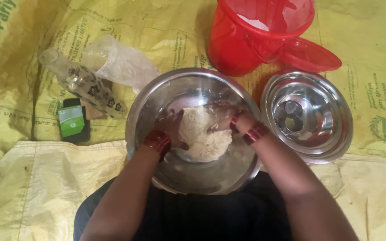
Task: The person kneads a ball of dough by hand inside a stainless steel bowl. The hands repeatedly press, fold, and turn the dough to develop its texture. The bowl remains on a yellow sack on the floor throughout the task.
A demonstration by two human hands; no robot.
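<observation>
A large steel bowl sits on yellow sacking in front of me. Inside it lies a pale, crumbly lump of dough. My left hand presses against the dough's left side. From the right, my right hand grips the top of the lump, fingers curled over it. Red bangles circle both wrists. The dough hides part of my fingers.
A second steel bowl holding a small steel cup stands to the right. Behind it are a red plastic bucket and its lid. At left lie a patterned glass bottle, a clear plastic bag and a green packet.
</observation>
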